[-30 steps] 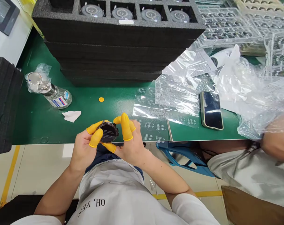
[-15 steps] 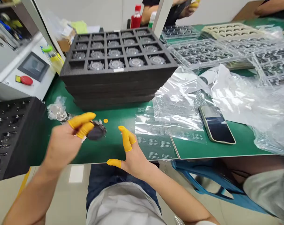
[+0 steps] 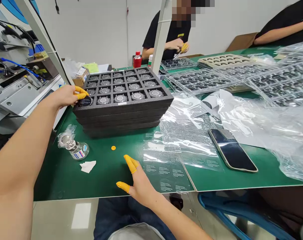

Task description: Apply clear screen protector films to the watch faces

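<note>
A phone lay on the green table.
Crumpled clear plastic spread near it; a glass bottle stood beside a white scrap, and a red bottle stood farther back.

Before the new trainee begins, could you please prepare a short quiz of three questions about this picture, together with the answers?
1. True or false: the wearer's right hand is gripping a phone.
2. Where does the glass bottle stand? (a) on the floor (b) on the green table (c) inside a carton
3. What do the fingers of the wearer's left hand touch, and where is it?

Key: 1. False; it is open and holds nothing. 2. b. 3. A round watch, at the near left compartment of the top foam tray.
</note>
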`<state>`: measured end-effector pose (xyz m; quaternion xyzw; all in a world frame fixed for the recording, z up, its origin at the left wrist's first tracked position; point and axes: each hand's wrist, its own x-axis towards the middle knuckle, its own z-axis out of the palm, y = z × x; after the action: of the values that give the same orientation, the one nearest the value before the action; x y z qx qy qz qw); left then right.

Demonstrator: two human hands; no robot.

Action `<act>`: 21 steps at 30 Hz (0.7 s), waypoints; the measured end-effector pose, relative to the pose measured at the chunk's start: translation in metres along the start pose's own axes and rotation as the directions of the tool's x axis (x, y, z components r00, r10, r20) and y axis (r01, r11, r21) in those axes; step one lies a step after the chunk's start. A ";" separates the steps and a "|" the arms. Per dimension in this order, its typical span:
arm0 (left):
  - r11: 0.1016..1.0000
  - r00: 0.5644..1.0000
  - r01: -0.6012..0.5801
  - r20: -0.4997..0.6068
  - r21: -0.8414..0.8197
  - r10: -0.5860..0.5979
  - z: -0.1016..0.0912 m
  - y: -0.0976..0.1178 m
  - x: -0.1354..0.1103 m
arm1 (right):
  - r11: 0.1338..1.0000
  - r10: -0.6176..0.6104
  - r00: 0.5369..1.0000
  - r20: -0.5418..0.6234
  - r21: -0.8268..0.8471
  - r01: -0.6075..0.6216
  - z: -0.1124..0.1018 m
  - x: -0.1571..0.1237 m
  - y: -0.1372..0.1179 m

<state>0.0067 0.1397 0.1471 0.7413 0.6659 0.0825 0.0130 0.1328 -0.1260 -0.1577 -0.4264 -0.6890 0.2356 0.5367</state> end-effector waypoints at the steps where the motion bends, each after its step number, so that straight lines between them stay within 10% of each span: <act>1: 0.998 1.000 -0.023 0.002 0.059 0.023 -0.003 0.003 -0.005 | 1.000 0.002 1.000 0.006 0.001 -0.002 0.000 0.001 0.000; 6: 0.900 0.966 -0.076 -0.192 0.429 0.174 -0.003 0.036 -0.027 | 1.000 0.010 1.000 -0.001 0.003 -0.010 0.000 0.002 0.000; 16: 0.836 0.993 -0.073 0.115 0.543 0.012 0.027 0.095 -0.014 | 0.999 -0.008 0.999 -0.035 0.039 0.009 -0.001 0.004 0.001; 21: 0.912 0.990 -0.067 -0.088 0.405 0.112 0.015 0.084 -0.043 | 0.995 0.050 0.996 -0.067 0.086 -0.044 -0.001 0.007 0.002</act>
<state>0.0874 0.0893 0.1383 0.7522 0.6339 -0.0149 -0.1794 0.1340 -0.1191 -0.1552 -0.4275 -0.6491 0.2621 0.5720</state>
